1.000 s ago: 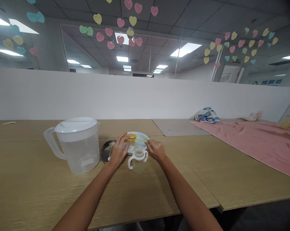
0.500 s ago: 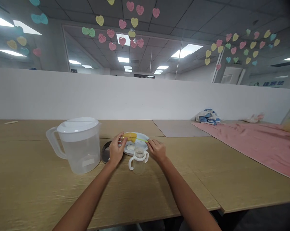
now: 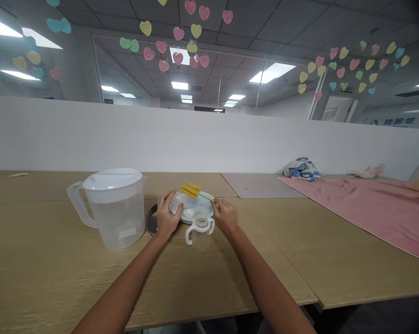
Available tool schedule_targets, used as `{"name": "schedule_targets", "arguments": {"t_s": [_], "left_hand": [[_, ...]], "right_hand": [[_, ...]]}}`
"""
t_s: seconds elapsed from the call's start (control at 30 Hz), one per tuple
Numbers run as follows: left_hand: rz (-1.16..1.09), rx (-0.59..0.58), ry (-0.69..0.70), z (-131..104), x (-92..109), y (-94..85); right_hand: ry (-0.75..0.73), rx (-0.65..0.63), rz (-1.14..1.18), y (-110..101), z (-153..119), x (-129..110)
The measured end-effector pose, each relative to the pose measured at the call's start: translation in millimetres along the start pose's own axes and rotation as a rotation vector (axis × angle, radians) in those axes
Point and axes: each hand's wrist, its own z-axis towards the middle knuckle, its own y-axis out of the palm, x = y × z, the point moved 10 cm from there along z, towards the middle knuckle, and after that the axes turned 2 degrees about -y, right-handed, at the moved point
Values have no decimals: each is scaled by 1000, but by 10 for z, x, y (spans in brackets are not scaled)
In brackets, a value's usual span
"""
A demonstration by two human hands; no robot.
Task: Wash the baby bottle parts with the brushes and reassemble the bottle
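Note:
My left hand [image 3: 167, 215] is closed around a small clear cup-like cover [image 3: 177, 200], partly hidden by the fingers. In my right hand [image 3: 225, 215] is the thin green handle of a bottle brush [image 3: 190, 189]. Its yellow sponge head is outside the clear cover, just above and to the right of it. Below both hands a white plate [image 3: 206, 209] lies on the table with a small white disc-like piece [image 3: 188, 212] on it. Nearer to me, between my forearms, a clear baby bottle [image 3: 200, 239] with two white handles stands upright without a lid.
A big lidded plastic pitcher [image 3: 117, 213] stands to the left. Beside it is a dark round dish [image 3: 151, 220], partly behind my left hand. A pink cloth [image 3: 362, 204] covers the right side, with a crumpled blue-and-white cloth [image 3: 301, 169] behind it. A white wall [image 3: 209, 139] borders the table [image 3: 195, 287].
The brush's sponge head has come out of the clear cover and now sits higher, tilted. Both hands have stayed nearly in place.

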Motion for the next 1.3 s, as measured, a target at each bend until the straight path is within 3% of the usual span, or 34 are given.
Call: {"name": "schedule_targets", "arguments": {"t_s": [0.27,0.63,0.77,0.9,0.97,1.07,1.2,1.3], "left_hand": [[337,24,-93,85,-233,-137],[599,-225,-134,29,-431,73],[664,-369,-252,-51,-688,187],[636,-368,-363,-62,-842,174],[583,-298,-304,6,-725,137],[417,-257,-82,90,-338,179],[252,-506,156,-42,98,497],[235,-676,176,-189,160,680]], "right_hand": [[127,-72,-91,122,-30,196],[115,-82,-78,148,-29,160],[117,-95,-74,158,-26,155],[114,-103,-70,168,-26,153],[123,-99,-73,166,-27,163],[134,-90,-67,160,-27,173],[152,-86,-57,145,-27,186],[160,-86,-58,132,-29,188]]}}
